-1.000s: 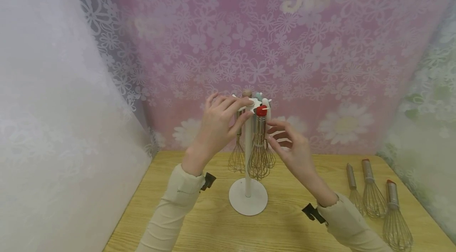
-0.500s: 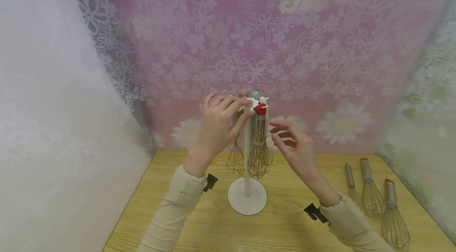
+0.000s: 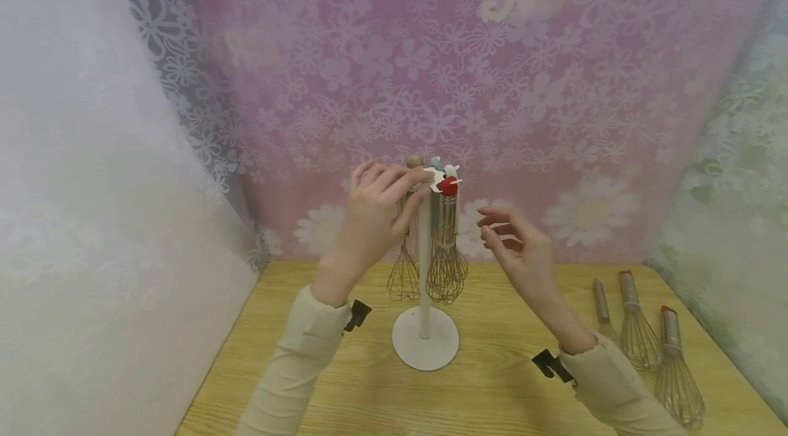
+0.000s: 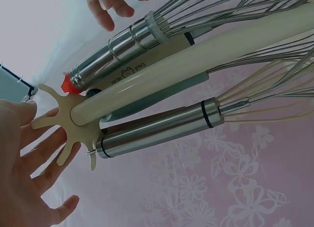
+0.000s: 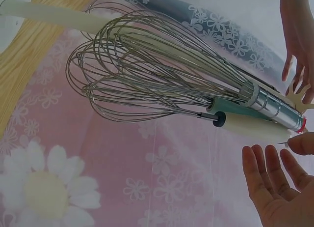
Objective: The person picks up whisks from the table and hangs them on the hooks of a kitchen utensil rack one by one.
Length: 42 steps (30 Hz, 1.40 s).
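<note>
Both hands (image 3: 524, 259) are unclenched; only the left wrist view shows handle lettering (image 4: 128, 73).

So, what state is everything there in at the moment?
Stand: upright on the table
Hanging whisks: hooked on the stand, wires downward
Three loose whisks: lying on the table
Left hand: touching the stand's top
Right hand: holding nothing, apart from the whisks
</note>
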Motion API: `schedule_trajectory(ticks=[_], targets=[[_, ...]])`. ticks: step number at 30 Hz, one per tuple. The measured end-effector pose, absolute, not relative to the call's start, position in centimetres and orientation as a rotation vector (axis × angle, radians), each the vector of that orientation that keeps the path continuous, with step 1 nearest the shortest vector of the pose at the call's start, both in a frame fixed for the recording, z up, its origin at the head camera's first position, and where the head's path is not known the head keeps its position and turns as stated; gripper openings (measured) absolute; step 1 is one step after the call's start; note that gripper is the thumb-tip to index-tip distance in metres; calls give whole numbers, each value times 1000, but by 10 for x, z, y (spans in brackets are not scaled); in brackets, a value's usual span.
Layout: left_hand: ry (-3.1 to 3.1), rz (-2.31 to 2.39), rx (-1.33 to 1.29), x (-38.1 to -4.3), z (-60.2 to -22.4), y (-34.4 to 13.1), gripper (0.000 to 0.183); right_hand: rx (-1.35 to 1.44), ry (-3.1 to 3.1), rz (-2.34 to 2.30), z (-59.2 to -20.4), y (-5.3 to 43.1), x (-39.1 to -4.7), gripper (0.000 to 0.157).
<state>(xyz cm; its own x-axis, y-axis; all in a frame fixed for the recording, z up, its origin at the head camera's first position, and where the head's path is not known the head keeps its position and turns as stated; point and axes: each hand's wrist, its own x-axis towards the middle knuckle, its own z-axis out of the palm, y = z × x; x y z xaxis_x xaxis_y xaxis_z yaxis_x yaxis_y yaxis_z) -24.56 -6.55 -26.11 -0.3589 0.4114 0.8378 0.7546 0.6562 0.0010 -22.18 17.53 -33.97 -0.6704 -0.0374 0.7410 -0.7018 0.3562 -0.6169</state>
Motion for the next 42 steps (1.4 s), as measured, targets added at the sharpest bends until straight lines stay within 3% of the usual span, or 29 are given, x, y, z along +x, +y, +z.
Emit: schedule_trajectory(ticks=[15, 42], targets=[[-2103, -575, -1074, -246, -254, -84, 28, 566, -1999, 1372, -343, 191, -220, 33], [-2053, -459, -991, -240, -255, -76, 27, 425, -2056, 1325, -361, 239, -229, 33]])
